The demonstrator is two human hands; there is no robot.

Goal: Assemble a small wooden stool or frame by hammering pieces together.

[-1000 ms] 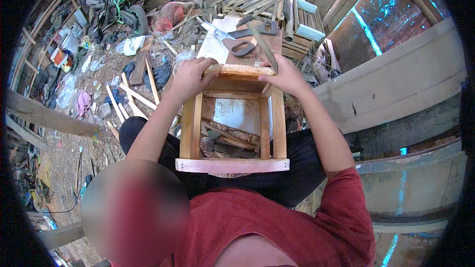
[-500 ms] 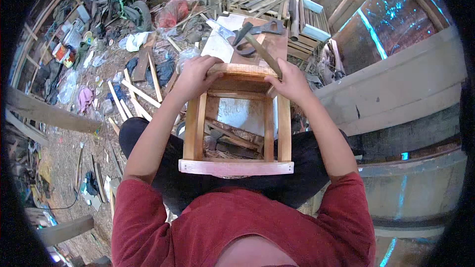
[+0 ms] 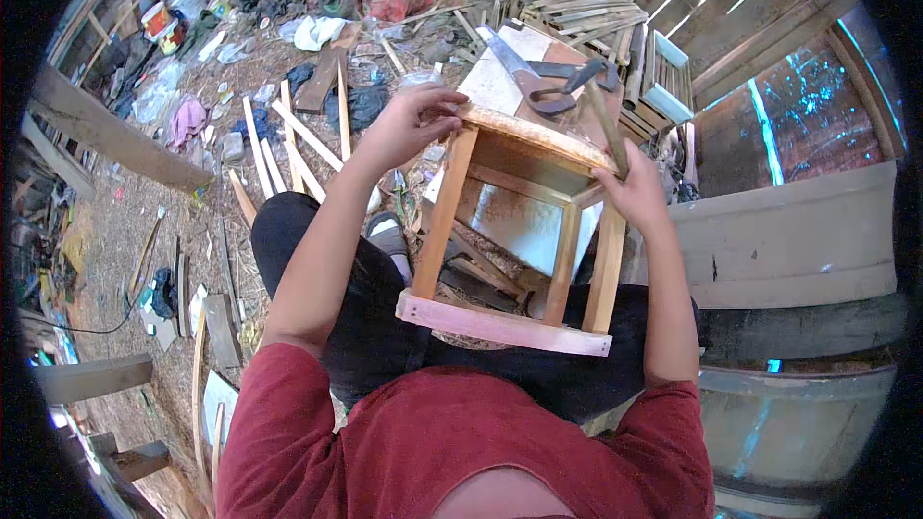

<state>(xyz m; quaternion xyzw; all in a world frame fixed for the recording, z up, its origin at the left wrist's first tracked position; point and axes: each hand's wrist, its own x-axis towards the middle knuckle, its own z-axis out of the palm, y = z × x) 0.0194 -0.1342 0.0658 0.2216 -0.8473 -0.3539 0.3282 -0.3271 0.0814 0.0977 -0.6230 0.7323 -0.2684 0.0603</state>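
A small wooden stool frame (image 3: pixel 437 221) with a pale pinkish near rail stands tilted over my lap. At its far left corner, my left hand (image 3: pixel 415 125) has its fingers bent and apart, with the fingertips beside or lightly touching the edge. My right hand (image 3: pixel 635 190) is closed round the wooden handle of a hammer (image 3: pixel 606 120), its thumb against the frame's far right corner. The hammer's dark head points up and away from me. Behind the frame, a handsaw (image 3: pixel 524 75) with a dark handle lies on a board (image 3: pixel 495 77).
Loose wooden strips (image 3: pixel 303 149) lie on the littered ground at left. A pile of thin slats (image 3: pixel 577 8) and a slatted crate (image 3: pixel 663 77) stand at the back. Boards (image 3: pixel 779 231) wall off the right side. A thick beam (image 3: pixel 115 130) juts in from the left.
The stool frame has moved right in the view and turned clockwise. My left hand has loosened from its grasp on the far rail. My right hand still holds the hammer.
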